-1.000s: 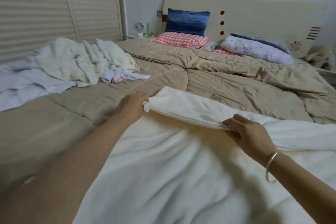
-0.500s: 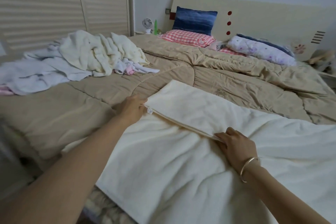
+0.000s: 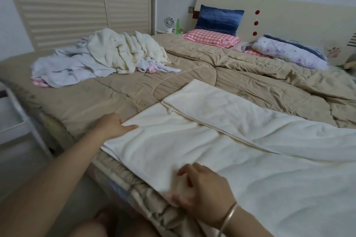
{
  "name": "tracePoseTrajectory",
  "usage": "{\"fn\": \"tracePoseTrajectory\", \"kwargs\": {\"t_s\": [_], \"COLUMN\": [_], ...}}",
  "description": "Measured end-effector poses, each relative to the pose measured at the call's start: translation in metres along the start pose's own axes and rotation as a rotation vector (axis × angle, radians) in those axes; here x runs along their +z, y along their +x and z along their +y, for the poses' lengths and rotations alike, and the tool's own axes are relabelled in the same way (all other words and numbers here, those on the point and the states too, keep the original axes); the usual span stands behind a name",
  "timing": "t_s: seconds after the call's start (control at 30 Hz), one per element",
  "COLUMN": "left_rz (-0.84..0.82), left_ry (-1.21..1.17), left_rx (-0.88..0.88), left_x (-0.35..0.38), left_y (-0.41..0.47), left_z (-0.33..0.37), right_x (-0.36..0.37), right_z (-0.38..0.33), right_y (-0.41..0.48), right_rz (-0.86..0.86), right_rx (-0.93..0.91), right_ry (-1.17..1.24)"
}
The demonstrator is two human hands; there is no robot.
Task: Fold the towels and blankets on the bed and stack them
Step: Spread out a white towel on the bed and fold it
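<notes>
Cream blanket [image 3: 221, 152]: lay spread on the tan quilt [image 3: 240, 82] at the near edge of the bed, its far portion folded back over itself so a doubled band ran along the side away from the person; a small white tag sat at the folded seam.
Left hand [image 3: 113, 126]: rested at the blanket's left corner, the corner farther from the person, thumb lying on top of the cloth and fingers tucked under the edge, pinching it.
Right hand [image 3: 200, 192]: sat on the blanket's near left corner at the mattress edge, fingers curled around the hem and gripping it; the fingertips were blurred, so the exact hold could not be made out.
Bracelet [image 3: 228, 217]: a thin metal band ringed the right wrist, just behind the blanket's near corner.
Pile of towels and blankets [image 3: 107, 56]: lay unfolded on the quilt, well beyond the cream blanket toward the wardrobe side, white and cream pieces on top with a bit of pink at its edges.
Pillows: a red checked pillow [image 3: 211, 37] and an upright blue pillow [image 3: 218, 19] stood far beyond the blanket at the headboard [image 3: 289, 13].
Rolled floral bedding [image 3: 289, 55]: lay beside the checked pillow, also well apart from the blanket.
</notes>
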State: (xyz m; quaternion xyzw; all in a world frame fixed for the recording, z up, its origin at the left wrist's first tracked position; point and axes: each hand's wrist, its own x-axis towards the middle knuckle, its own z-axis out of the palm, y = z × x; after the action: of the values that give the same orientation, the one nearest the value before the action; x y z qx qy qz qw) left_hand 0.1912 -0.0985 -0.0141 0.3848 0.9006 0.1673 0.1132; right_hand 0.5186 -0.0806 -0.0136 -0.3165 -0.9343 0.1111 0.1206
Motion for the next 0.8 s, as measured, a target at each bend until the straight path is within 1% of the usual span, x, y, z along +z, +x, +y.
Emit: {"fn": "tracePoseTrajectory", "kwargs": {"t_s": [0.03,0.1,0.13,0.17,0.23,0.27,0.3,0.37,0.4,0.43,0.5,0.57,0.67,0.73,0.8], "left_rz": [-0.017,-0.040,-0.026,-0.007,0.038,0.053,0.064,0.084,0.092,0.082,0.053,0.092,0.202,0.246,0.263], "left_ry": [0.003,0.005,0.012,0.017,0.031,0.049,0.075,0.116,0.133,0.159,0.220,0.259,0.258,0.266,0.283], "left_rx": [0.007,0.020,0.028,0.036,0.049,0.048,0.044,0.011,-0.009,-0.022,-0.030,-0.030,-0.058,-0.053,-0.047], "left_x": [-0.002,-0.002,-0.002,-0.004,-0.010,-0.015,-0.021,-0.032,-0.036,-0.037,-0.028,-0.008,0.015,0.017,0.012], "left_y": [-0.003,-0.004,-0.006,-0.008,-0.012,-0.013,-0.012,-0.007,-0.005,-0.005,-0.009,-0.015,-0.024,-0.027,-0.027], "left_z": [-0.002,-0.005,-0.010,-0.012,-0.015,-0.016,-0.017,-0.022,-0.025,-0.028,-0.031,-0.032,-0.036,-0.038,-0.037], "right_x": [0.005,0.017,0.018,0.019,0.019,0.015,0.010,0.002,0.000,-0.001,0.000,0.002,0.003,-0.001,-0.009], "right_z": [-0.010,-0.017,-0.023,-0.023,-0.017,-0.016,-0.012,-0.009,-0.010,-0.012,-0.016,-0.014,-0.006,-0.002,0.002], "right_y": [-0.002,-0.003,-0.005,-0.005,-0.007,-0.009,-0.010,-0.012,-0.013,-0.014,-0.016,-0.017,-0.012,-0.007,-0.003], "right_rz": [-0.042,-0.059,-0.060,-0.022,0.013,-0.011,-0.078,-0.104,-0.100,-0.125,-0.159,-0.152,-0.105,-0.125,-0.170], "right_rx": [0.004,-0.020,-0.017,-0.002,0.023,0.055,0.099,0.150,0.162,0.160,0.096,0.078,0.145,0.205,0.195], "right_ry": [-0.081,-0.199,-0.264,-0.295,-0.264,-0.236,-0.190,-0.068,-0.043,-0.076,-0.184,-0.246,-0.193,-0.131,-0.033]}}
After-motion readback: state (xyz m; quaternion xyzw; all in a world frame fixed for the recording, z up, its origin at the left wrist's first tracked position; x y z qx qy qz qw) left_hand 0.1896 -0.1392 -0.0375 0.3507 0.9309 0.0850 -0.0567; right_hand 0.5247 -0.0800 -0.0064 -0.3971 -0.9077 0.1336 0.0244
